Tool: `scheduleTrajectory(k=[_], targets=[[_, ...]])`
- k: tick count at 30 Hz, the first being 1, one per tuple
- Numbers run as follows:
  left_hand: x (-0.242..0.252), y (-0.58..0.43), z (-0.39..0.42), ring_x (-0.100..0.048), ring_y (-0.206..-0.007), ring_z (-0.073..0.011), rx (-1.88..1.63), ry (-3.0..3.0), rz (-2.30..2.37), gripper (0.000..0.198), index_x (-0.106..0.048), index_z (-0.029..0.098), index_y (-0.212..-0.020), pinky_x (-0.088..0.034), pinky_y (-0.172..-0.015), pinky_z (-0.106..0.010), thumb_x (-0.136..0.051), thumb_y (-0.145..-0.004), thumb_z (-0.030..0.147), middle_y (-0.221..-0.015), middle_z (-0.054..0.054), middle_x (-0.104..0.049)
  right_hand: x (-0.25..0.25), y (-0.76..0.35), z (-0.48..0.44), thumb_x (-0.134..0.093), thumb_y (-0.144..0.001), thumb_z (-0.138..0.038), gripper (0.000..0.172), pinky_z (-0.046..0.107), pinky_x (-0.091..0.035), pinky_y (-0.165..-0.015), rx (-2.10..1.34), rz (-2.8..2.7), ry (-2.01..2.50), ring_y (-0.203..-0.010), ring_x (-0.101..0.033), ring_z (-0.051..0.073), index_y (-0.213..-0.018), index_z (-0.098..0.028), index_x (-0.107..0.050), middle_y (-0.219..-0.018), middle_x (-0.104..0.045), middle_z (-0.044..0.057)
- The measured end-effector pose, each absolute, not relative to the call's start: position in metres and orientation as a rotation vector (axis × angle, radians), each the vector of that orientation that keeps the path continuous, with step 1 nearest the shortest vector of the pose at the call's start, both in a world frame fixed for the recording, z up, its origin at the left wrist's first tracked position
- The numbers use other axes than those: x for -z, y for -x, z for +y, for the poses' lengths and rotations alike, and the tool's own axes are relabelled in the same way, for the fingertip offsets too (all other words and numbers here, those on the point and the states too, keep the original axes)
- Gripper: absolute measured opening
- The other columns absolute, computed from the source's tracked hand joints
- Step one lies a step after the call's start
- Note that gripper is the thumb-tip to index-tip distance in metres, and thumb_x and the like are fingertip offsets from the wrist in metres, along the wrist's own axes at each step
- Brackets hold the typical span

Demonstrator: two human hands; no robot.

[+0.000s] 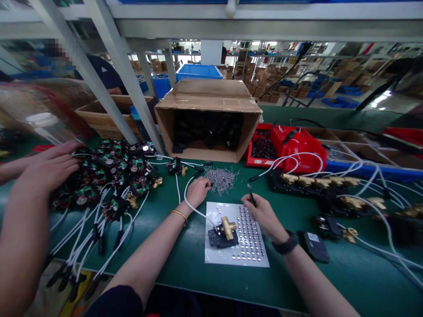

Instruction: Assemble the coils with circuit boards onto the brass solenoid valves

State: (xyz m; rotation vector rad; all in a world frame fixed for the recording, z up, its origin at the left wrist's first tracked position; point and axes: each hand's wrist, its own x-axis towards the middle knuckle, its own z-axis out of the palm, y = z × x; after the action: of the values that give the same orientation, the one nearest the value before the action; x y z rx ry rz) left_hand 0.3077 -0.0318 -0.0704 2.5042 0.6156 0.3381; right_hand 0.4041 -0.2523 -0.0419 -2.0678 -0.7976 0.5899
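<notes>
Pinching pins [220, 179] in left hand [198, 192], right hand [261, 213] closed on perhaps tweezers [250, 194]

Green worktop [185, 259], matte surface, running the full width of the view. Grey metal frame posts [115, 75] rising at a slant from its far edge to a horizontal beam [264, 26] overhead. Beyond: open factory hall, stacked cardboard cartons [264, 75], blue plastic crates [199, 71], further racking. Pale, glossy floor [383, 103] at right, catching a bright reflection. Lighting: even, cool, from above; far end of the hall brightly lit.
</notes>
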Motion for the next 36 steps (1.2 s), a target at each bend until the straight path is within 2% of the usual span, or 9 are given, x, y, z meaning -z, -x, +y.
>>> scheduleTrajectory(k=[2, 4, 7, 10, 13, 15, 18, 25, 36], targets=[[0.072, -0.309, -0.030, -0.053, -0.074, -0.0163, -0.326, -2.479, 0.597, 0.007, -0.057, 0.019, -0.069, -0.040, -0.071, -0.028, -0.057, -0.074, 0.014, -0.076, -0.002, -0.055, 0.040, -0.372, -0.276, -0.049, -0.082, -0.041, 0.026, 0.019, -0.021, -0.038, -0.869, -0.516, 1.712, -0.040, -0.023, 0.006, -0.091, -0.016, -0.052, -0.053, -0.032, -0.007], [0.073, -0.310, -0.029, -0.053, -0.076, -0.0176, -0.333, -2.440, 0.584, 0.009, -0.055, 0.018, -0.068, -0.040, -0.075, -0.030, -0.055, -0.074, 0.011, -0.076, -0.003, -0.055, 0.044, -0.343, -0.294, -0.054, -0.079, -0.044, 0.030, 0.018, -0.015, -0.037, -0.996, -0.315, 1.478, -0.040, -0.015, 0.005, -0.090, -0.016, -0.052, -0.052, -0.025, -0.009], [0.074, -0.308, -0.031, -0.053, -0.079, -0.0181, -0.376, -2.354, 0.594, 0.012, -0.053, 0.017, -0.071, -0.040, -0.078, -0.032, -0.048, -0.077, 0.008, -0.077, -0.004, -0.056, 0.055, -0.315, -0.304, -0.055, -0.079, -0.041, 0.027, 0.019, -0.025, -0.040, -0.801, -0.339, 1.604, -0.044, -0.028, 0.006, -0.090, -0.017, -0.051, -0.056, -0.034, -0.006], [0.077, -0.293, -0.034, -0.055, -0.075, -0.0165, -0.421, -2.236, 0.648, 0.010, -0.052, 0.017, -0.075, -0.043, -0.075, -0.031, -0.046, -0.077, 0.010, -0.074, -0.003, -0.056, 0.066, -0.308, -0.300, -0.054, -0.080, -0.030, 0.016, 0.024, -0.038, -0.054, -0.497, -0.566, 1.882, -0.058, -0.045, 0.012, -0.089, -0.017, -0.052, -0.069, -0.049, 0.000], [0.080, -0.262, -0.042, -0.057, -0.065, -0.0138, -0.433, -2.094, 0.708, 0.003, -0.053, 0.016, -0.075, -0.046, -0.064, -0.026, -0.050, -0.076, 0.014, -0.069, -0.001, -0.058, 0.072, -0.308, -0.296, -0.049, -0.082, -0.020, 0.003, 0.026, -0.042, -0.059, -0.315, -0.819, 2.010, -0.063, -0.051, 0.014, -0.083, -0.018, -0.052, -0.072, -0.054, 0.002], [0.080, -0.234, -0.054, -0.059, -0.062, -0.0131, -0.448, -2.008, 0.748, 0.006, -0.054, 0.014, -0.079, -0.048, -0.058, -0.024, -0.052, -0.076, 0.018, -0.069, -0.002, -0.060, 0.074, -0.308, -0.296, -0.046, -0.082, -0.014, 0.007, 0.027, -0.044, -0.063, -0.225, -0.988, 2.005, -0.068, -0.054, 0.015, -0.082, -0.019, -0.051, -0.075, -0.056, 0.003], [0.073, -0.190, -0.084, -0.062, -0.067, -0.0140, -0.521, -1.919, 0.818, 0.016, -0.055, 0.013, -0.088, -0.051, -0.061, -0.025, -0.052, -0.079, 0.025, -0.075, -0.004, -0.063, 0.075, -0.305, -0.298, -0.042, -0.081, -0.007, 0.015, 0.029, -0.047, -0.069, -0.125, -1.221, 1.971, -0.078, -0.058, 0.017, -0.085, -0.019, -0.050, -0.084, -0.058, 0.006], [0.061, -0.157, -0.152, -0.063, -0.071, -0.0113, -0.862, -2.226, 0.510, 0.004, -0.063, 0.017, -0.076, -0.051, -0.068, -0.022, -0.060, -0.077, 0.015, -0.075, -0.002, -0.066, 0.076, -0.302, -0.297, -0.040, -0.081, -0.003, 0.024, 0.030, -0.052, -0.073, -0.074, -1.364, 1.956, -0.085, -0.060, 0.018, -0.094, -0.017, -0.054, -0.092, -0.060, 0.008], [0.066, -0.171, -0.152, -0.061, -0.077, -0.0134, -0.870, -2.567, 0.335, 0.012, -0.062, 0.014, -0.087, -0.048, -0.077, -0.025, -0.054, -0.081, 0.008, -0.081, -0.004, -0.067, 0.080, -0.299, -0.303, -0.040, -0.082, -0.006, 0.031, 0.029, -0.054, -0.076, -0.083, -1.364, 1.922, -0.091, -0.061, 0.017, -0.106, -0.017, -0.057, -0.100, -0.061, 0.010]])
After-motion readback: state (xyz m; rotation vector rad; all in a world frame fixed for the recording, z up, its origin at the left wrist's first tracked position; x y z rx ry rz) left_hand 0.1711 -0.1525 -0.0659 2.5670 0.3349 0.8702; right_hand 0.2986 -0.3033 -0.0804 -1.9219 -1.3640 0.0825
